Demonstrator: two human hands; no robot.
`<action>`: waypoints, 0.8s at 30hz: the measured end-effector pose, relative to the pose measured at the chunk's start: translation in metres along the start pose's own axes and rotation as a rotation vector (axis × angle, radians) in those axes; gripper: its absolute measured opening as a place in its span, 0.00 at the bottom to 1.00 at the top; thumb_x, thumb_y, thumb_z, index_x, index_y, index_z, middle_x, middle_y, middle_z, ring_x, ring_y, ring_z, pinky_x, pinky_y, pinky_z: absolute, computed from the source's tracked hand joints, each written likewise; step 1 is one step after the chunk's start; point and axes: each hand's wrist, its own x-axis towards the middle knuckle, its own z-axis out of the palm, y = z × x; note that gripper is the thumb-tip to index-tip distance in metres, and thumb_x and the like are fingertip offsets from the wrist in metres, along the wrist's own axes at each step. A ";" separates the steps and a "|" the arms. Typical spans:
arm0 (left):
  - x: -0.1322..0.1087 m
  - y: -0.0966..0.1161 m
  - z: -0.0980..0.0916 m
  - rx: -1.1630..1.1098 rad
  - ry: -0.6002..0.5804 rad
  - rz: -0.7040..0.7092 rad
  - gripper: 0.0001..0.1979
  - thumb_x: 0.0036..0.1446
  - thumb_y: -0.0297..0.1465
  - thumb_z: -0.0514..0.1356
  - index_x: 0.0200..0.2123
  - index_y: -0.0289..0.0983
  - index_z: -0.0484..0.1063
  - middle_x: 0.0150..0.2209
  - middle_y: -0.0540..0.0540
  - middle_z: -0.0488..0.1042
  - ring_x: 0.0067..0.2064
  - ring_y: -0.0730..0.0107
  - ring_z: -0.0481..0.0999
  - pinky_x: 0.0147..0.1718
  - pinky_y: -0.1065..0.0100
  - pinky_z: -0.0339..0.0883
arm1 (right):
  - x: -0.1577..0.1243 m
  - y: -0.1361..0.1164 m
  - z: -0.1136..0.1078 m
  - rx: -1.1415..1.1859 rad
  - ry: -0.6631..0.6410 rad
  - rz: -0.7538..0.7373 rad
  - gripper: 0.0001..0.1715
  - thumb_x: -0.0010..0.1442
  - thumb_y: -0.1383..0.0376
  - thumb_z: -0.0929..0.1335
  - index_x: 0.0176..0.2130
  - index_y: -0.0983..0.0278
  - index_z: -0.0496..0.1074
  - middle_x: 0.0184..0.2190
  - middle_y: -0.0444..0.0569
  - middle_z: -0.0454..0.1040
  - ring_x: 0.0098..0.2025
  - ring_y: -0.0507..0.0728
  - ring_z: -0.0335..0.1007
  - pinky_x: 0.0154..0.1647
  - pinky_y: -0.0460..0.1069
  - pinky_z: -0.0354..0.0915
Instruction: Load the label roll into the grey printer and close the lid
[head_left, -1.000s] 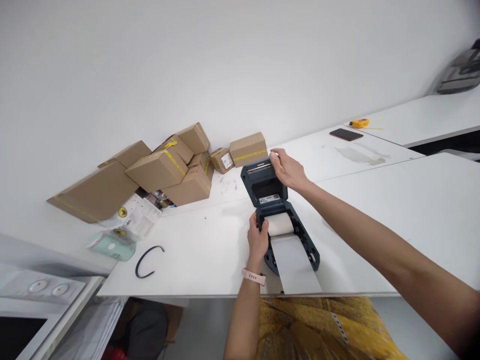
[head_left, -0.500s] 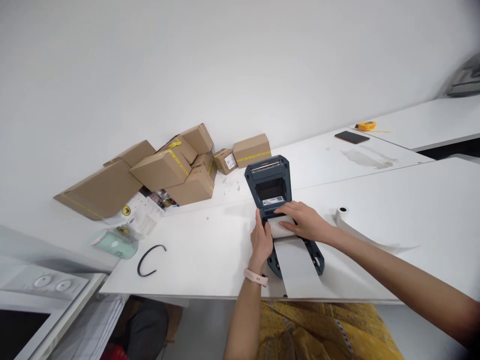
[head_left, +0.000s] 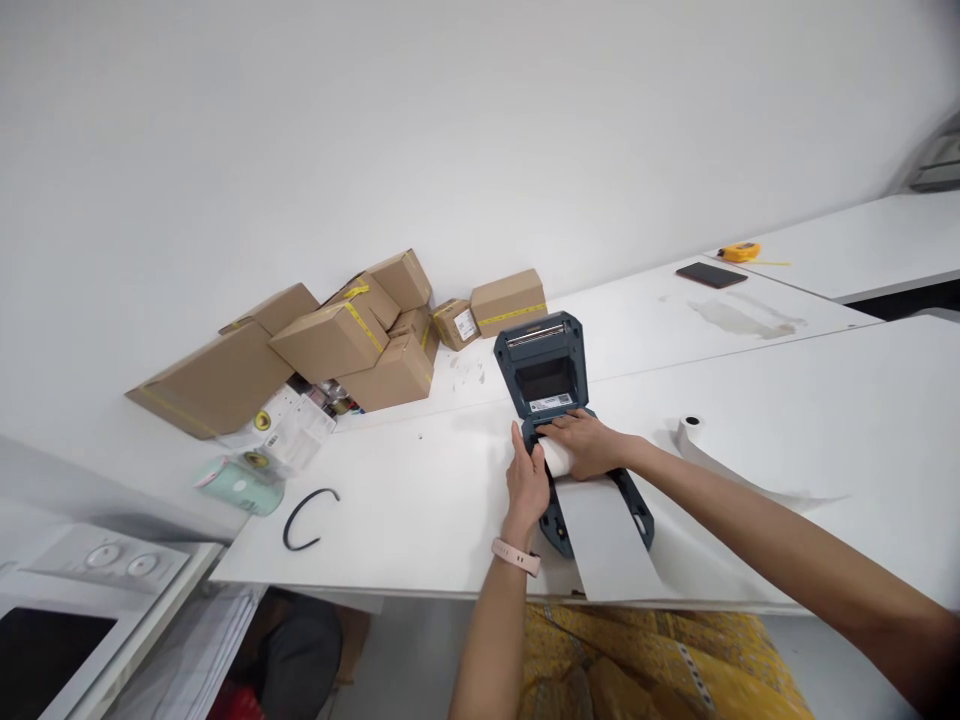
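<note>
A dark blue-grey label printer (head_left: 541, 340) stands on the white table with its lid raised. Inside it sits a white paper roll (head_left: 556, 457), and a wide paper strip (head_left: 611, 545) runs from it toward the table's front edge. My left hand (head_left: 527, 485), with a pink wristband, grips the printer's left side, thumb near the roll and fingers along the outside. Over the roll lies my right hand (head_left: 589, 445), its fingers curved round the top and covering the roll's right part. The fingertips of the right hand are partly hidden.
Cardboard boxes (head_left: 330, 340) are stacked by the wall. A small paper roll (head_left: 691, 430) with a loose tail lies right of the printer. Farther right are a phone (head_left: 711, 275) and a yellow tape measure (head_left: 739, 252). A black curved band (head_left: 300, 520) rests at left.
My right hand has shifted onto the paper roll and wrapped further over it, hiding more of it. The left hand stays at the printer's side. The whole view has shifted slightly.
</note>
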 end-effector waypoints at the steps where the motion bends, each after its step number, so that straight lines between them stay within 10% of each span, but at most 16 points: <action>1: 0.000 -0.001 0.000 -0.004 -0.006 -0.001 0.35 0.70 0.43 0.43 0.74 0.37 0.38 0.73 0.39 0.51 0.71 0.53 0.58 0.66 0.54 0.54 | -0.001 0.000 -0.001 0.007 -0.003 -0.001 0.52 0.42 0.63 0.74 0.65 0.68 0.63 0.56 0.65 0.72 0.57 0.74 0.69 0.62 0.64 0.55; 9: -0.001 0.001 -0.001 -0.017 -0.020 0.003 0.34 0.71 0.43 0.41 0.74 0.37 0.37 0.73 0.38 0.52 0.71 0.51 0.59 0.66 0.51 0.55 | -0.006 -0.001 -0.026 0.141 -0.034 -0.041 0.43 0.37 0.66 0.74 0.55 0.60 0.70 0.50 0.56 0.75 0.54 0.72 0.71 0.58 0.63 0.62; 15: -0.001 -0.005 0.001 -0.049 -0.008 -0.003 0.36 0.70 0.48 0.43 0.74 0.41 0.37 0.72 0.39 0.55 0.71 0.50 0.60 0.65 0.52 0.58 | -0.061 0.021 -0.067 0.619 0.016 -0.176 0.40 0.44 0.61 0.74 0.57 0.56 0.65 0.52 0.48 0.74 0.51 0.64 0.73 0.49 0.54 0.70; 24: 0.001 -0.009 0.004 -0.057 -0.025 -0.002 0.36 0.70 0.50 0.42 0.74 0.42 0.37 0.75 0.42 0.47 0.73 0.55 0.52 0.69 0.55 0.51 | -0.130 0.084 -0.067 0.722 0.131 0.096 0.42 0.51 0.60 0.73 0.62 0.57 0.59 0.51 0.54 0.73 0.48 0.65 0.74 0.44 0.55 0.71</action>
